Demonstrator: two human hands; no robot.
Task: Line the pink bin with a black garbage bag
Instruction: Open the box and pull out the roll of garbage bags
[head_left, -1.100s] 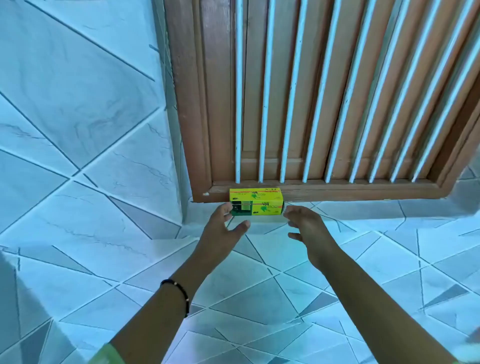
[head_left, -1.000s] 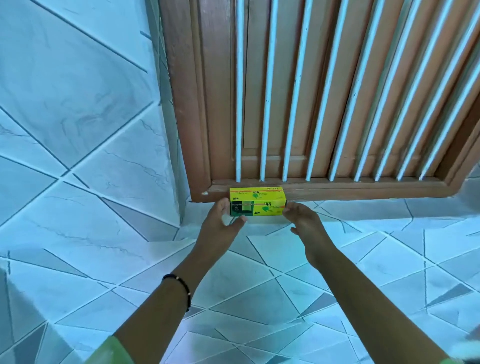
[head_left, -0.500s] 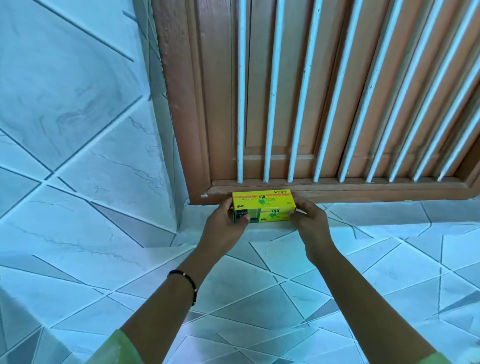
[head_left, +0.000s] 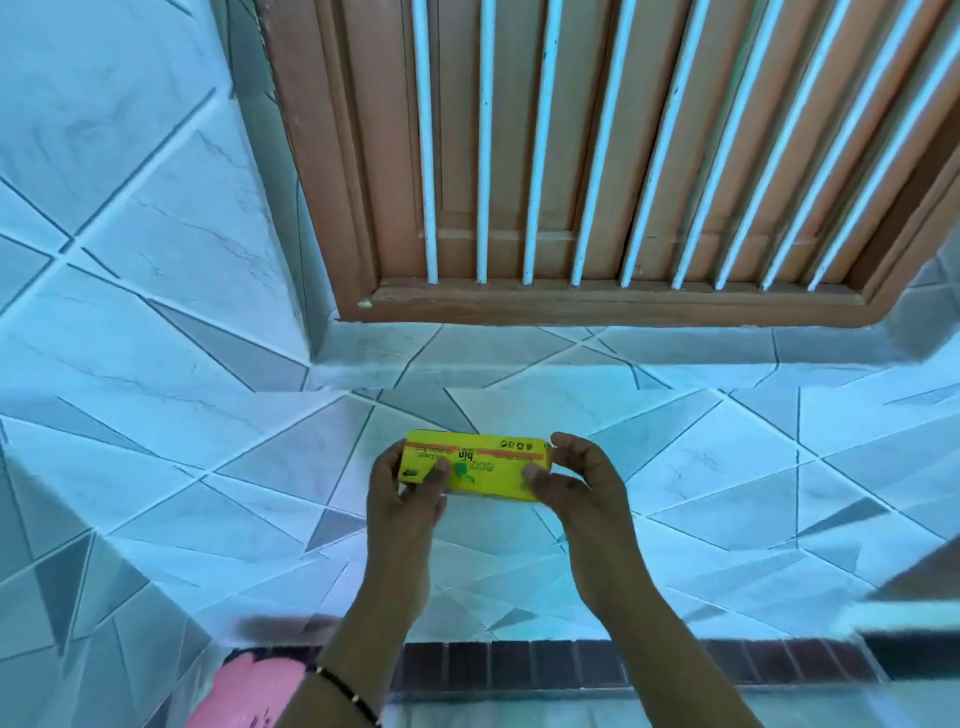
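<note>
A yellow box of bin bags (head_left: 480, 470) is held up in front of me, clear of the tiled wall. My left hand (head_left: 410, 486) grips its left end, thumb on the front face. My right hand (head_left: 576, 480) grips its right end in the same way. The printing on the box reads upside down. Part of the pink bin (head_left: 244, 691) shows at the bottom left, partly behind my left forearm. No black bag is in view.
A brown wooden window frame (head_left: 597, 304) with white bars stands above a tiled sill (head_left: 519, 358). Pale tiles cover the wall (head_left: 156, 312). A dark strip of small tiles (head_left: 519, 665) runs along the bottom. A blurred dark object (head_left: 914, 623) sits at the lower right.
Both hands closed on the ends of the yellow box at the window sill and lifted it down and toward me. My view tilted down, bringing the pink bin into sight.
</note>
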